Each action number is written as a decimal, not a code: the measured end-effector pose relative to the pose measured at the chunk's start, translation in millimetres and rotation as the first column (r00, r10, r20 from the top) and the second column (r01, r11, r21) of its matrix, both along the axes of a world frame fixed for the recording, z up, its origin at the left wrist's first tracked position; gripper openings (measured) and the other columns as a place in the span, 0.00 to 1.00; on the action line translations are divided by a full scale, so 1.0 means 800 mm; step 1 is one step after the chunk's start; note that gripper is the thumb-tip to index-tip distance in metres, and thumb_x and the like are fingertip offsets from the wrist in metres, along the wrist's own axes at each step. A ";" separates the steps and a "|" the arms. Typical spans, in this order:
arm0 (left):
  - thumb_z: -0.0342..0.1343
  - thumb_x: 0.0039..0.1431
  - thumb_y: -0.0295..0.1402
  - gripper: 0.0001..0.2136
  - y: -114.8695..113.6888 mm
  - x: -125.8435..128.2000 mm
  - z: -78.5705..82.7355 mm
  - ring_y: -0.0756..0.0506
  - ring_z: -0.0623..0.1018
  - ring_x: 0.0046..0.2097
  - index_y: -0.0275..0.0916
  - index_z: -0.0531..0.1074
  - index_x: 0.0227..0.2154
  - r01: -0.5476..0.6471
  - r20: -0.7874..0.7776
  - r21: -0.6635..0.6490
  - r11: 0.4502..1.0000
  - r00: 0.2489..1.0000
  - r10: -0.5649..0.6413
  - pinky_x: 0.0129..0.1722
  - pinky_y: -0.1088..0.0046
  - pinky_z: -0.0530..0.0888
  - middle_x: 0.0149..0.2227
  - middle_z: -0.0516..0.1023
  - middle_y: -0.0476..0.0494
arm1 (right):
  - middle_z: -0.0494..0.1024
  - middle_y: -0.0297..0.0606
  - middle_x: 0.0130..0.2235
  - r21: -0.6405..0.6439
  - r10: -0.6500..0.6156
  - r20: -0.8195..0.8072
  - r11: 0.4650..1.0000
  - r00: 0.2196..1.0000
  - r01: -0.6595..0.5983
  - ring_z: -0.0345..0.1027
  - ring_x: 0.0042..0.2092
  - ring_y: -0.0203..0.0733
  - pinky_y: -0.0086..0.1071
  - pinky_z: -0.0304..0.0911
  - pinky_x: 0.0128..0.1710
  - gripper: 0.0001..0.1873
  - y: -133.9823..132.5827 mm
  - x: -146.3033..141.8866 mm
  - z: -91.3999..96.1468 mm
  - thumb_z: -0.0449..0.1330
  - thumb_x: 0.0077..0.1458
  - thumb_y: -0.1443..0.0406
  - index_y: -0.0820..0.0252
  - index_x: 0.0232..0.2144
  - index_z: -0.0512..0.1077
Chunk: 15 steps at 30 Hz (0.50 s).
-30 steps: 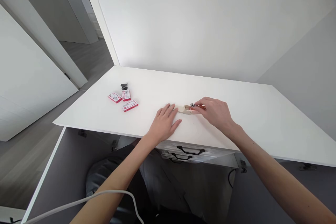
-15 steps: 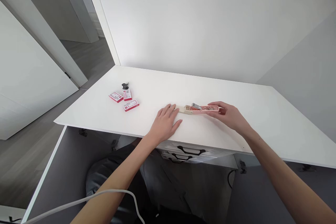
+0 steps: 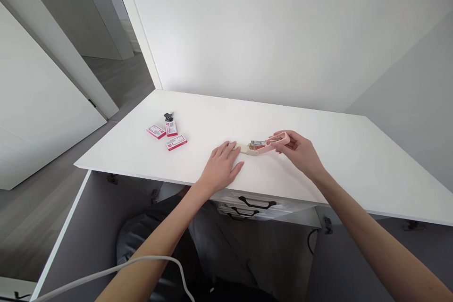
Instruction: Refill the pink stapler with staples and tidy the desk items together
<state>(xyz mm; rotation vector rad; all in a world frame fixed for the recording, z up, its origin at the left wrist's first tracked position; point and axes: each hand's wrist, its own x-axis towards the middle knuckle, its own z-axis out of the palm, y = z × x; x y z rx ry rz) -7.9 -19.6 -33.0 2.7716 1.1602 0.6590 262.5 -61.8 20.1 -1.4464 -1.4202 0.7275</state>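
A stapler is folded wide apart on the white tabletop, its cream base to the left and its pink cover to the right. My left hand presses the cream base down with its fingertips, the thumb spread apart on the table. Between thumb and fingers, my right hand grips the pink cover, whose far end is tilted up off the table. The metal staple magazine shows near the hinge. My left fingers hide the tip of the base.
Three red-and-white small boxes lie to the left on the white desk. Behind them sits a small black object, possibly a staple remover. Drawers with black handles are under the front edge. A white cable crosses my left forearm.
My right hand has raised the pink cover from nearly flat to a tilt and moved slightly left and up. The left hand stays almost in place on the base.
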 end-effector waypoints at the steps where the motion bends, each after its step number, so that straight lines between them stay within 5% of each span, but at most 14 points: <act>1: 0.44 0.75 0.44 0.24 0.000 0.000 0.000 0.35 0.61 0.73 0.40 0.67 0.66 0.000 -0.001 0.002 1.000 1.000 0.000 0.69 0.50 0.65 0.71 0.65 0.35 | 0.84 0.46 0.51 0.005 0.006 0.013 1.000 1.000 -0.006 0.79 0.50 0.54 0.46 0.77 0.44 0.24 0.002 -0.002 0.003 0.69 0.56 0.47 0.55 0.47 0.78; 15: 0.45 0.75 0.44 0.24 -0.001 -0.001 -0.004 0.34 0.62 0.73 0.39 0.66 0.67 -0.008 0.018 0.020 1.000 1.000 0.008 0.69 0.49 0.65 0.71 0.66 0.34 | 0.86 0.39 0.46 0.027 -0.002 0.257 1.000 0.966 -0.005 0.80 0.44 0.49 0.44 0.74 0.45 0.15 0.014 -0.036 0.030 0.66 0.59 0.53 0.53 0.44 0.77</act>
